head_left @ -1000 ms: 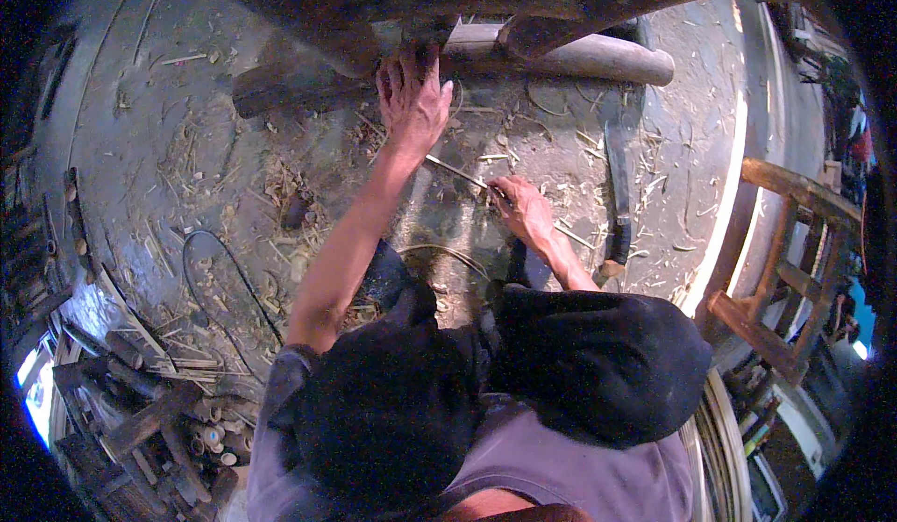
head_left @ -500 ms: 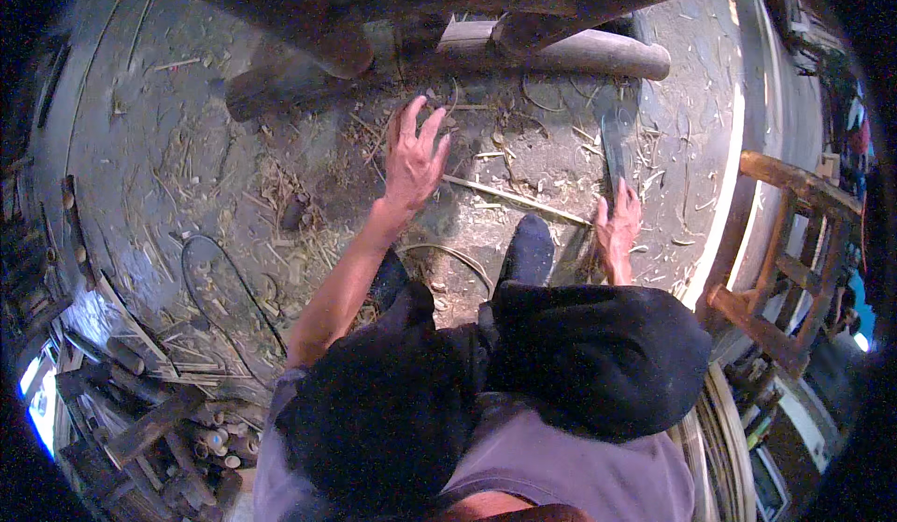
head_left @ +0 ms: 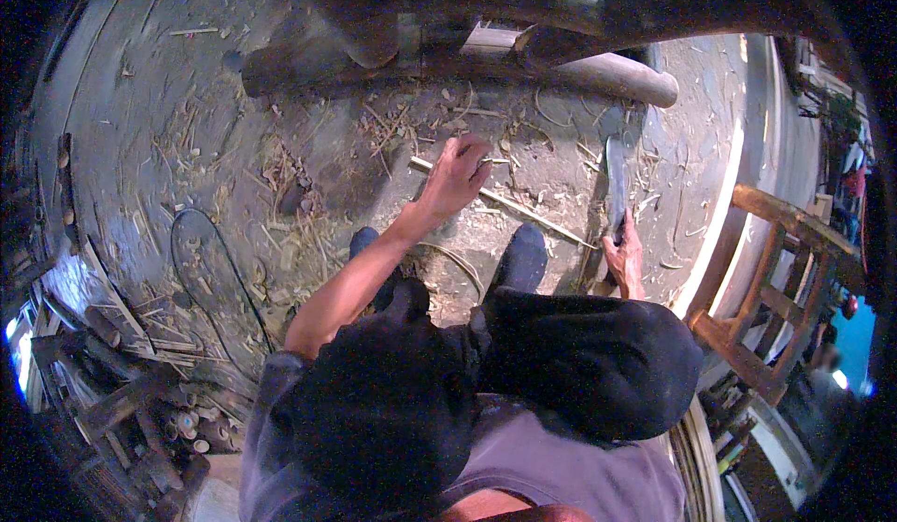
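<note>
My left hand (head_left: 456, 178) is stretched forward and down, fingers curled over the left part of a thin pale strip of wood (head_left: 542, 220) that lies slanting on the littered ground. My right hand (head_left: 624, 258) rests low by my right knee, closed on the handle of a long dark-bladed knife (head_left: 615, 178). The blade points away from me and lies close to the ground. My dark trousers hide the space between the hands, and my dark shoes (head_left: 523, 256) stand just behind the strip.
A thick round log (head_left: 607, 73) and heavy timbers lie across the far side. A wooden frame with rungs (head_left: 775, 288) stands at the right. A black cable loop (head_left: 201, 242) lies on the left, with cut wood pieces (head_left: 140, 410) at lower left. Shavings cover the ground.
My left hand has come back from the log and dropped onto the strip, its spread fingers now curled. My right hand left the strip, moved right and took the knife handle.
</note>
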Demonstrator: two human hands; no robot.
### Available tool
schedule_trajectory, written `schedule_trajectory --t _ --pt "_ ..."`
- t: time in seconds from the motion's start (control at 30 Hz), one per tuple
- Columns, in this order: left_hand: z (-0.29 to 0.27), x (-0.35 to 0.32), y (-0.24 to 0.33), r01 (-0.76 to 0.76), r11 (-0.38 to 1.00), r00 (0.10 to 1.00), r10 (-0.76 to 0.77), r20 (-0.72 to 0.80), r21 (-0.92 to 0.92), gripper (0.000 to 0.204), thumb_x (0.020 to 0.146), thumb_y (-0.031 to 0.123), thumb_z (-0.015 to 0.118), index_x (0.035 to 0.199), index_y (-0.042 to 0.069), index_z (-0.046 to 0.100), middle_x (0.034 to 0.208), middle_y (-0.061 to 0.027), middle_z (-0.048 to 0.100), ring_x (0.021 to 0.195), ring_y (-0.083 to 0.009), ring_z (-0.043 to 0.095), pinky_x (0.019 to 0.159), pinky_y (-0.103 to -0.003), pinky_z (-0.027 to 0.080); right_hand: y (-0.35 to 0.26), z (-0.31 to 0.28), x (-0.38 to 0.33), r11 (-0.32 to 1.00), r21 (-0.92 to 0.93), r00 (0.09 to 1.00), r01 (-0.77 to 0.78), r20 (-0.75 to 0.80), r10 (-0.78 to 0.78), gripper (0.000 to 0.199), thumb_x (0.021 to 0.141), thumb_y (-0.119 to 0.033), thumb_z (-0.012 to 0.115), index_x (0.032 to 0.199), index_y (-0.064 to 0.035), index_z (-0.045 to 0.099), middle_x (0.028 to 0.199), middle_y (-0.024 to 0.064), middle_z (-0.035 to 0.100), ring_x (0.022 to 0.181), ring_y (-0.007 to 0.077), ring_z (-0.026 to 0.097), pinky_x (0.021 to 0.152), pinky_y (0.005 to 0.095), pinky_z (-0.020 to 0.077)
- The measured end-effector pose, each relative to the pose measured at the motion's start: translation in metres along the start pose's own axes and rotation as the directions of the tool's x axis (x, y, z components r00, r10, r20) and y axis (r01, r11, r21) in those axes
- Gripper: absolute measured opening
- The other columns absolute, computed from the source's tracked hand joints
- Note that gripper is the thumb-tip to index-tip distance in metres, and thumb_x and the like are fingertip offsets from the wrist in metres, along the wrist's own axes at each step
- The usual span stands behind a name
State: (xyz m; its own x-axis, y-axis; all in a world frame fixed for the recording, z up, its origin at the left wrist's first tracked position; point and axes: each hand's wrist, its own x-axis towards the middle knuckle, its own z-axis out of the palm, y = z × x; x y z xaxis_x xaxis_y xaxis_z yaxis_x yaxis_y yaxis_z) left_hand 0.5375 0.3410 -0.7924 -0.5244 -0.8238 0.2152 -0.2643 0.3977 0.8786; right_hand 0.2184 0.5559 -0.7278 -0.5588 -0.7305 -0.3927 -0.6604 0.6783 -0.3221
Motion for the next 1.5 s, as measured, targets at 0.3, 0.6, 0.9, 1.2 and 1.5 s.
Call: schedule_trajectory --t 0.3,0.6,0.9,1.2,1.5 --pt "-0.004 0.035 0.05 0.554 0.537 0.827 -0.443 0.346 -0.636 0.04 0.096 0.038 0.06 0.082 0.001 0.063 0.081 -0.0081 0.066 0.082 -0.017 0.063 0.08 -0.035 0.053 -0.138 -0.041 -0.03 0.884 0.177 0.889 0.433 0.08 -0.452 0.07 0.084 -0.006 0.061 0.149 -0.0191 0.038 0.075 0.0156 0.058 0.064 0.0223 0.056 0.065 0.0321 0.0475" --pt "-0.008 0.089 0.05 0.443 0.287 0.827 -0.497 0.263 -0.85 0.044 0.098 0.044 0.052 0.108 0.001 0.058 0.099 -0.0064 0.066 0.091 -0.0135 0.065 0.081 -0.032 0.055 -0.234 -0.074 0.046 0.787 0.01 0.732 0.617 0.361 -0.578 0.072 0.08 -0.007 0.06 0.148 -0.0147 0.037 0.097 0.0275 0.065 0.087 0.0433 0.065 0.077 0.0475 0.0495" --pt "-0.015 0.108 0.047 0.483 0.397 0.778 -0.604 0.174 -0.781 0.028 0.099 0.026 0.049 0.1 0.001 0.062 0.093 -0.0058 0.065 0.085 -0.016 0.061 0.078 -0.033 0.049 -0.253 -0.083 0.069 0.73 -0.057 0.686 0.682 0.397 -0.61 0.066 0.084 -0.006 0.055 0.147 -0.0157 0.04 0.071 0.0218 0.054 0.059 0.0276 0.051 0.065 0.0394 0.0466" --pt "-0.019 0.125 0.054 0.51 0.365 0.826 -0.46 0.325 -0.779 0.034 0.099 0.028 0.049 0.108 -0.003 0.058 0.097 -0.0117 0.064 0.088 -0.0204 0.061 0.079 -0.038 0.05 -0.266 -0.109 0.063 0.827 -0.099 0.762 0.554 0.459 -0.456 0.062 0.087 -0.014 0.053 0.147 -0.0163 0.04 0.072 0.0224 0.053 0.06 0.0288 0.051 0.065 0.0405 0.0454" --pt "-0.004 0.088 0.056 0.56 0.607 0.822 -0.491 0.288 -0.564 0.044 0.099 0.037 0.05 0.123 0.0 0.051 0.109 -0.0156 0.061 0.1 -0.0229 0.061 0.085 -0.041 0.049 -0.241 -0.1 0.031 0.888 -0.075 0.829 0.453 0.402 -0.389 0.07 0.082 -0.01 0.056 0.149 -0.0222 0.038 0.079 0.0259 0.059 0.063 0.034 0.058 0.072 0.0433 0.0483"
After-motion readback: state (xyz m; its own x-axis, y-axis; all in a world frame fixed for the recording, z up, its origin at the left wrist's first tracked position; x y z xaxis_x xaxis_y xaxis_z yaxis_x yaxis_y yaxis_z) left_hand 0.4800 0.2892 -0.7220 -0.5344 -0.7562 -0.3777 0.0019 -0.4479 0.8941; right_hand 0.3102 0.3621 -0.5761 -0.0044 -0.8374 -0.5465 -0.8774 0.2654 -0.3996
